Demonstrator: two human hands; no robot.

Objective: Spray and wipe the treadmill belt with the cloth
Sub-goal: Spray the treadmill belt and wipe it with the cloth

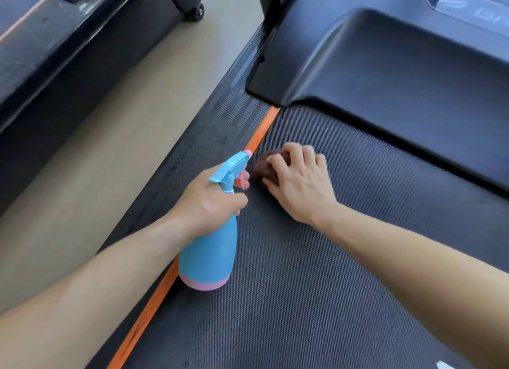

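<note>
Left hand: clenched around the neck of a spray bottle, with one finger at the pink trigger. The bottle is light blue with a pink base band and a pink nozzle tip. It is held tilted, with the nozzle pointing forward and the base low over the left edge of the belt. Whether the base touches the surface cannot be told.

Right hand: palm down with the fingers curled over a small dark brownish cloth, grasping it and pressing it onto the treadmill belt. The cloth is bunched and mostly hidden under the fingers. It lies at the front left of the belt, just beside the bottle's nozzle.

Belt: dark grey with a fine woven texture, running under both forearms.

Orange stripe: borders the left edge of the belt and passes under the bottle.

Side rail: black and ribbed, just outside the stripe.

Motor cover: glossy black, across the front end of the belt and ahead of the right hand.

Floor: beige, to the left of the rail.

Second machine: dark, beyond the floor strip at upper left. A small black wheel shows at its end.
</note>
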